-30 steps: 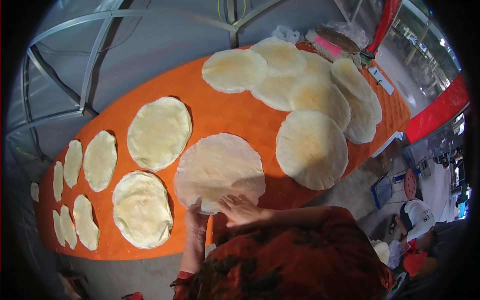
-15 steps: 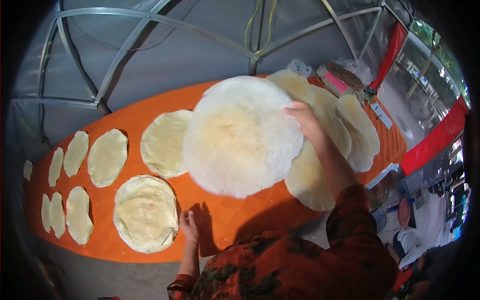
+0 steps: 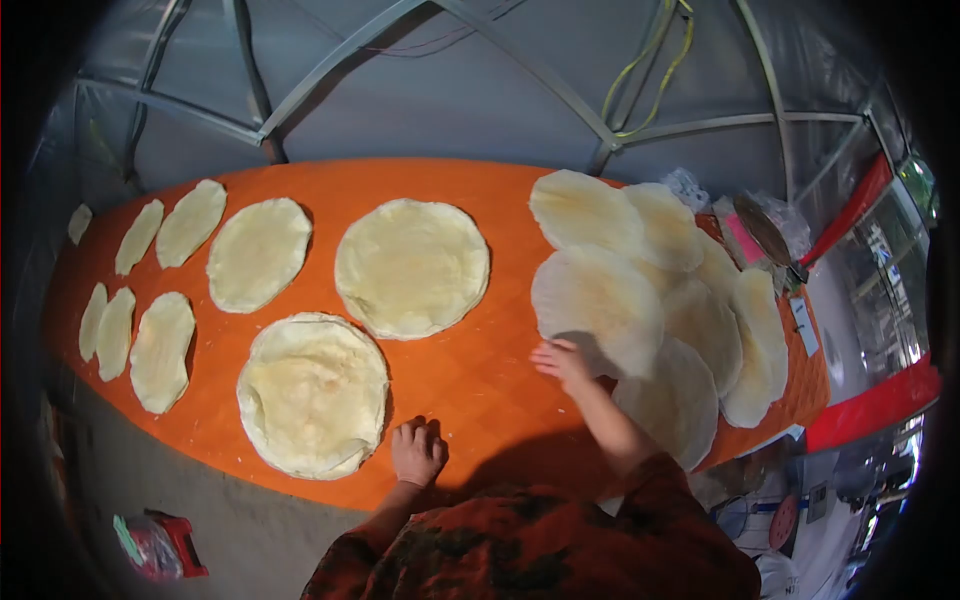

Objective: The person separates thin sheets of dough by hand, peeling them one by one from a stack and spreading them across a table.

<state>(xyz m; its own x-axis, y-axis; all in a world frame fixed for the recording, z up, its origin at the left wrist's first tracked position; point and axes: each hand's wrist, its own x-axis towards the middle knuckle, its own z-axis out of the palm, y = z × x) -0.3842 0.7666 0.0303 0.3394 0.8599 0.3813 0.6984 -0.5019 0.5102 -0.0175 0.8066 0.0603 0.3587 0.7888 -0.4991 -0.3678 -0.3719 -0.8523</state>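
My right hand (image 3: 562, 362) is beside the lower left edge of a thin round flatbread (image 3: 597, 303), fingers apart, holding nothing. That flatbread overlaps several other thin pale ones, such as the lower one (image 3: 672, 405), at the right of the orange cloth (image 3: 490, 400). My left hand (image 3: 419, 452) rests on the cloth near its front edge, fingers curled downward; what is under them, if anything, is hidden. Left of it lies a thick stack of round flatbreads (image 3: 312, 397) with a wrinkled top. Behind sits another round stack (image 3: 411, 268).
Several smaller-looking pale rounds (image 3: 260, 255) lie at the left of the cloth. Plastic bags and a dark round object (image 3: 761, 230) are at the back right. Metal frame bars (image 3: 530, 62) stand behind. A red package (image 3: 165, 543) is on the floor, lower left.
The large thin flatbread that my right hand held is now laid among the others at the right, and the hand has let go. My left hand now rests lower on the cloth. The view has shifted.
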